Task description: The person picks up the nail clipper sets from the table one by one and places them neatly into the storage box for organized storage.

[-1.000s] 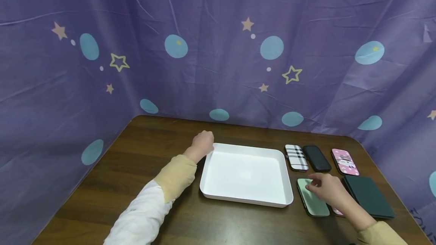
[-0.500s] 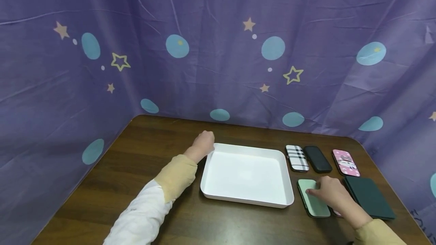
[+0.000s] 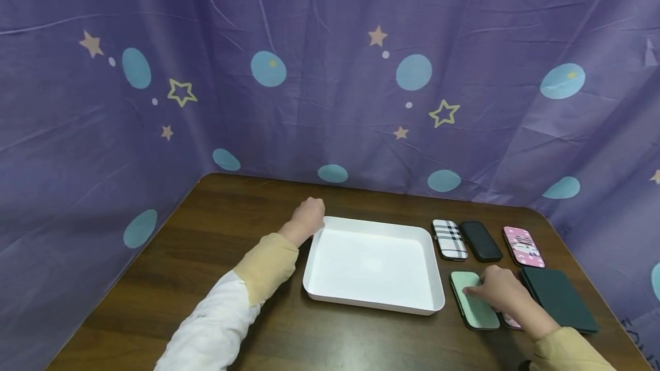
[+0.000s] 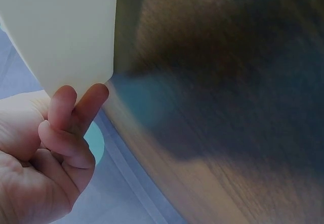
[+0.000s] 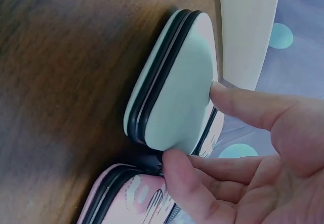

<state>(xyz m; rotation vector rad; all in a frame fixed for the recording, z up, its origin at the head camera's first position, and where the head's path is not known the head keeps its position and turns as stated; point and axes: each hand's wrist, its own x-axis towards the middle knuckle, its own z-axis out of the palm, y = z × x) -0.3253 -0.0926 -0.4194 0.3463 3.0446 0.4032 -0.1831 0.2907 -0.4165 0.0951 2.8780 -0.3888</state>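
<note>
My left hand pinches the far left corner of a shallow white tray; in the left wrist view its fingertips lie against the tray's corner. To the tray's right lies a flat mint-green case with rounded corners and black edging. My right hand holds this case, with the thumb on its upper face and the index finger at its side edge, as the right wrist view shows. Under the right hand, a pink patterned case lies beside the green one, mostly hidden in the head view.
Behind the green case lie a white plaid case, a black case and a pink patterned case. A dark green flat rectangular item is to the right of my right hand. A purple curtain hangs behind the wooden table.
My right hand has shifted slightly right across the green case, its fingers going from above the face to the right edge. The left hand and tray have stayed in place.
</note>
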